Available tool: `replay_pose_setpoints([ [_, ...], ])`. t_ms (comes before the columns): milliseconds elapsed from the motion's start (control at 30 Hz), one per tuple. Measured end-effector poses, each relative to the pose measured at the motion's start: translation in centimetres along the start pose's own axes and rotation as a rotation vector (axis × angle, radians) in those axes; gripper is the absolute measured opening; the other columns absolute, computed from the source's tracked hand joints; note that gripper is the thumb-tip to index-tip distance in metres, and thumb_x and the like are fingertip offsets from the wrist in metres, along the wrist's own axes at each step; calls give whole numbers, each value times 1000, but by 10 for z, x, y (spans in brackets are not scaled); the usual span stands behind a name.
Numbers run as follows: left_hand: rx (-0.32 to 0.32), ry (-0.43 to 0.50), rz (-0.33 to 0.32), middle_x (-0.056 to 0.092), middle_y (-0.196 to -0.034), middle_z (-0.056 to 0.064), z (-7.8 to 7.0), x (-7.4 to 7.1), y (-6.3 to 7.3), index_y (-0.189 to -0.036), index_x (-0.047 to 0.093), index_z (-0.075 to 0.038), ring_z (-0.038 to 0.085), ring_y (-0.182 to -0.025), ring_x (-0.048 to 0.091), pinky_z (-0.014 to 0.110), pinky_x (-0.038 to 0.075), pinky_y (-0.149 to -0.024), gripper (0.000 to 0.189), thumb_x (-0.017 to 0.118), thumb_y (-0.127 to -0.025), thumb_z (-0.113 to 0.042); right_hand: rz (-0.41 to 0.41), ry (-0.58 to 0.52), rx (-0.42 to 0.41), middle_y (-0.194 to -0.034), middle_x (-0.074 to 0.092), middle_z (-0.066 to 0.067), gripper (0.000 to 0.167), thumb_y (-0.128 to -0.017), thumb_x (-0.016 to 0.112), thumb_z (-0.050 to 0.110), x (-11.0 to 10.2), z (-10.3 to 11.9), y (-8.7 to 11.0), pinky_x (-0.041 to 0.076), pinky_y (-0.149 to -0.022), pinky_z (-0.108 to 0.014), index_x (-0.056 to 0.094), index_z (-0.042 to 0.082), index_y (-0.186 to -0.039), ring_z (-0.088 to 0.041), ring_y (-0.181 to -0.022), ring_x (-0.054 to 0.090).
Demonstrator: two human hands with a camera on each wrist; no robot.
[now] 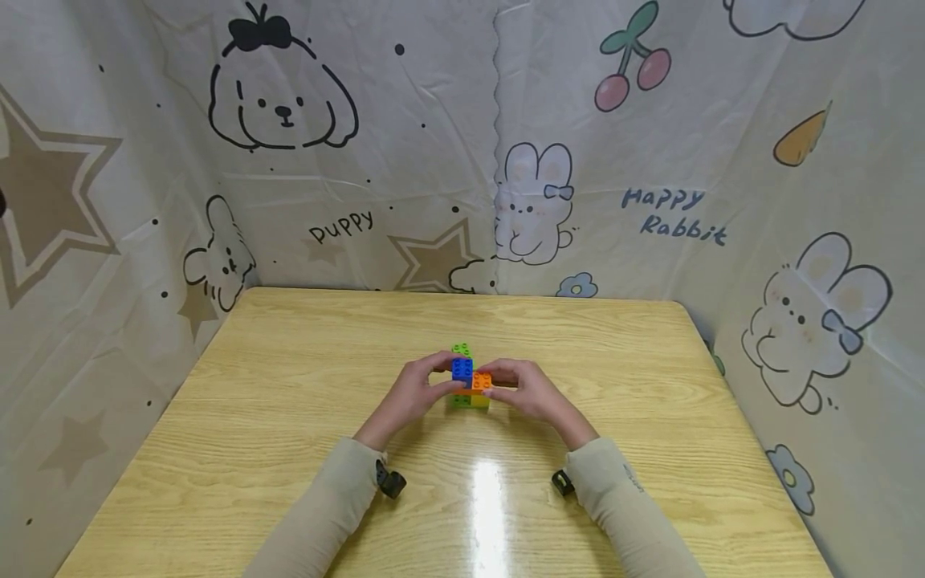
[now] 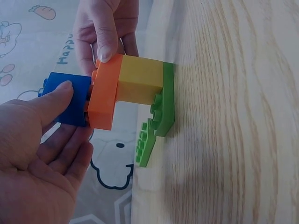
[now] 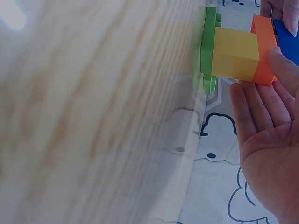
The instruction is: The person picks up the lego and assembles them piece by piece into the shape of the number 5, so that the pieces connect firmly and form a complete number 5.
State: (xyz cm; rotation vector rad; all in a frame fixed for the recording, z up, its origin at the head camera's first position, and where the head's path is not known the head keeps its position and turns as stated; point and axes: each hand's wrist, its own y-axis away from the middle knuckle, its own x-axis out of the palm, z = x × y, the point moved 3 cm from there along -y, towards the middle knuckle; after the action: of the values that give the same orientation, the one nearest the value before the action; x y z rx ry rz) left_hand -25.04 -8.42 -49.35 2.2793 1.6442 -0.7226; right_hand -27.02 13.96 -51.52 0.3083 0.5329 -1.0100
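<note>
My left hand (image 1: 421, 391) pinches a blue brick (image 2: 70, 99) between thumb and fingers. That brick sits over one end of an orange brick (image 2: 105, 93), and orange studs show in a narrow gap between them. From the other side, my right hand (image 1: 530, 388) grips the orange brick's other end, its thumb on the near face in the right wrist view. Beneath the orange brick is a yellow block (image 3: 236, 53), standing on a flat green piece (image 3: 208, 42). Another low green studded piece (image 2: 145, 143) lies behind. Some of my fingers are hidden behind the bricks.
The stack stands on a wooden table (image 1: 289, 361). Printed cloth (image 1: 433, 160) hangs around the table's back and sides. Small black devices, one left (image 1: 391, 483) and one right (image 1: 562, 482), are worn at the sleeve cuffs.
</note>
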Motion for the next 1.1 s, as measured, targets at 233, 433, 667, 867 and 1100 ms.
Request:
replay_pose_setpoints([
  [233,-10,-20,-12,73,-126,4,2,0,1,-137,65,-20,31,-124,63,57,48,-109,40,72,-98,-23,1,-2,3,-136,69,-8,37,-99,71,18,1,0,0,53,-107,-48,67,15,-136,-28,-125,67],
  [433,-4,-19,-1,72,-128,3,1,0,0,-138,64,-19,29,-124,63,58,46,-111,40,71,-99,-23,-1,-7,14,-136,69,-7,37,-99,71,18,0,1,0,52,-108,-48,67,16,-136,-28,-126,67],
  [667,14,-13,-15,72,-126,3,5,1,1,-138,64,-20,28,-122,63,56,48,-110,42,73,-97,-23,1,-2,18,-136,69,-7,37,-99,72,19,0,0,0,52,-108,-48,67,17,-136,-28,-125,67],
  [867,29,1,-24,73,-126,3,7,1,2,-139,64,-20,27,-122,64,57,47,-110,43,73,-97,-24,1,-9,24,-137,69,-7,38,-99,72,20,0,0,0,51,-109,-49,67,17,-136,-28,-126,66],
  [1100,34,-6,-12,72,-128,4,8,0,1,-139,64,-20,28,-123,63,58,48,-109,42,72,-98,-23,0,-19,25,-137,68,-7,38,-99,72,19,0,1,0,51,-109,-48,67,16,-136,-28,-127,66],
])
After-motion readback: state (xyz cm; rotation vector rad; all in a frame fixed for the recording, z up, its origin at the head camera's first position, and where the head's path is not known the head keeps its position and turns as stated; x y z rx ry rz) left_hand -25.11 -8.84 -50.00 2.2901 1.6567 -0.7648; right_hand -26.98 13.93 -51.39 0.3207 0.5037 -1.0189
